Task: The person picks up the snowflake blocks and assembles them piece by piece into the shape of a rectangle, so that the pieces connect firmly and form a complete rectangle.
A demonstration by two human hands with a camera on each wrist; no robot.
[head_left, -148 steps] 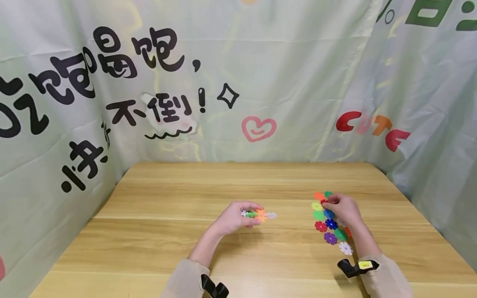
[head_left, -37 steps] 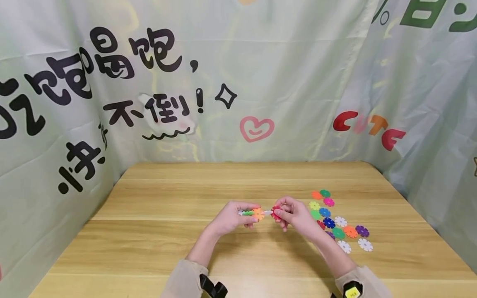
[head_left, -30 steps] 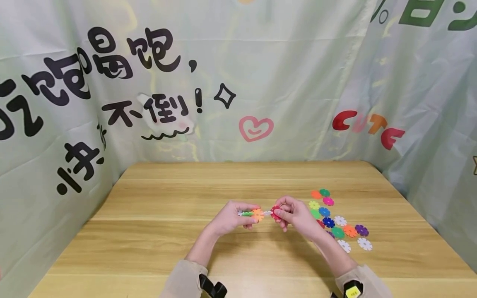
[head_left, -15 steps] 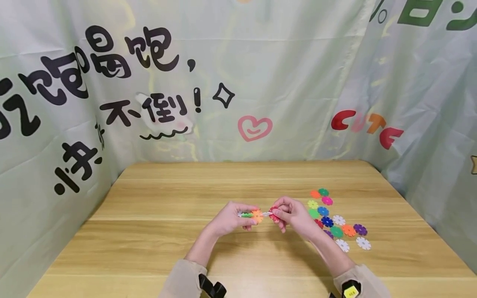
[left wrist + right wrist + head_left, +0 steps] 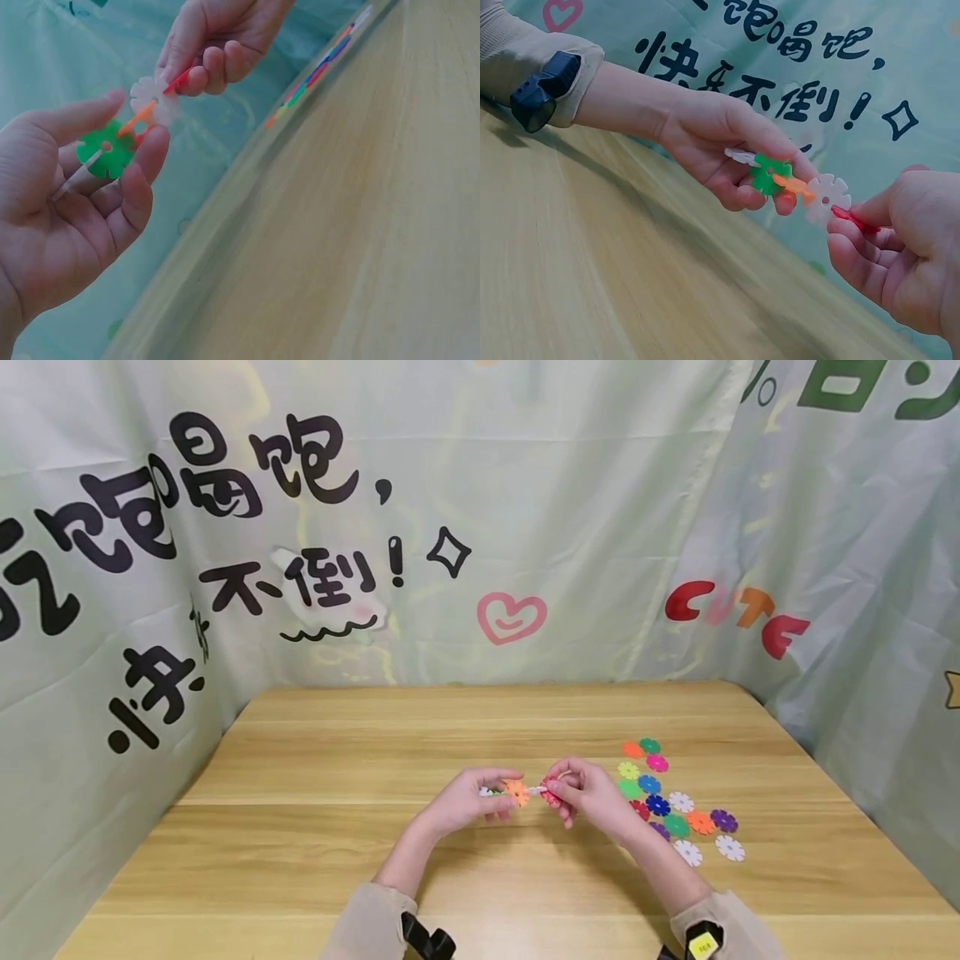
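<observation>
Chain of flower-shaped plastic discs (image 5: 791, 184), white, green and orange, gripped in the left hand (image 5: 468, 797), seemingly for steadiness while the right hand (image 5: 588, 797) pinches a red notched plastic disc (image 5: 849, 217) at its end, above the wood-grain table (image 5: 337, 731)

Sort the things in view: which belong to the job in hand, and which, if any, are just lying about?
In the job:
linked discs, in the left hand
red disc, in the right hand
loose discs, probably supply

Surroundings only:
table
printed curtain
wrist cameras
</observation>
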